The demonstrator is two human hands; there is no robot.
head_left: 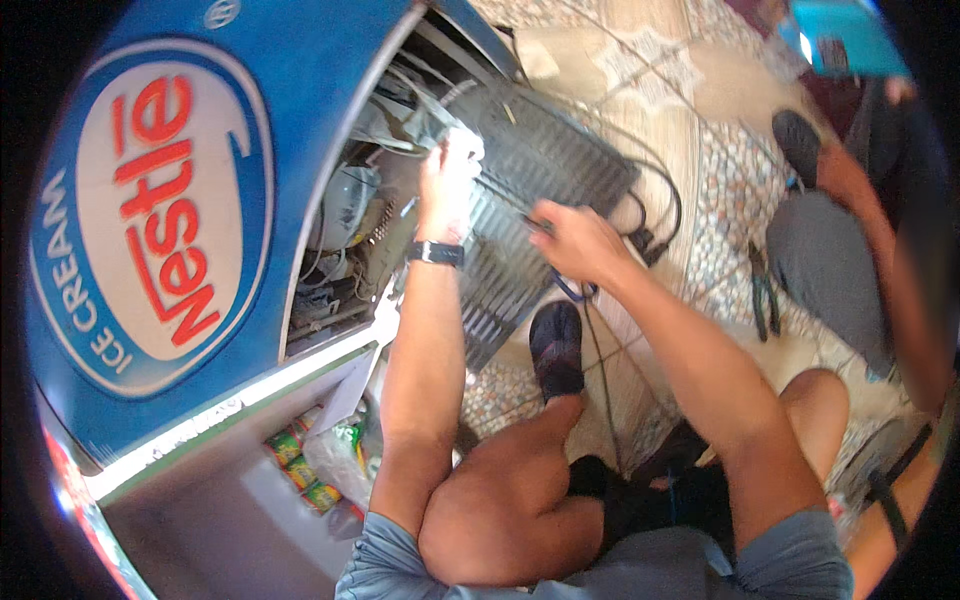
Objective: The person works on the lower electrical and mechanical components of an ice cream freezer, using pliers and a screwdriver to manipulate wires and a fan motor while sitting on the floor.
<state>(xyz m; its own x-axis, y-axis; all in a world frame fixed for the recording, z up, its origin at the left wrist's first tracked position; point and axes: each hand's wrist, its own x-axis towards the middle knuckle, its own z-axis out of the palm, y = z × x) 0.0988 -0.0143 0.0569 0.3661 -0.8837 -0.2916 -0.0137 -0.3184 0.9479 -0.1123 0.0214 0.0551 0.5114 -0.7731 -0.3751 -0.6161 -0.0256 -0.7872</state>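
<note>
My left hand point(447, 190), a dark band on its wrist, reaches to the open compartment of a blue freezer cabinet point(262, 70). Its fingers close around something washed out by bright glare. My right hand point(578, 243) grips the dark handle of a thin-shafted tool that looks like a screwdriver point(512, 200). The shaft points up and left toward my left hand; its tip is lost in the glare. Beneath both hands lies a grey ribbed panel point(560, 145). Inside the compartment are a rounded compressor point(350, 205), wires and dusty parts.
A black cable point(672, 185) loops beside the panel. Dark-handled pliers point(764, 290) lie on the pebble-patterned tiles point(715, 170). At the right another person point(830, 270) sits close by, near a teal object point(850, 38). Green-and-yellow packets point(300, 465) lie lower left.
</note>
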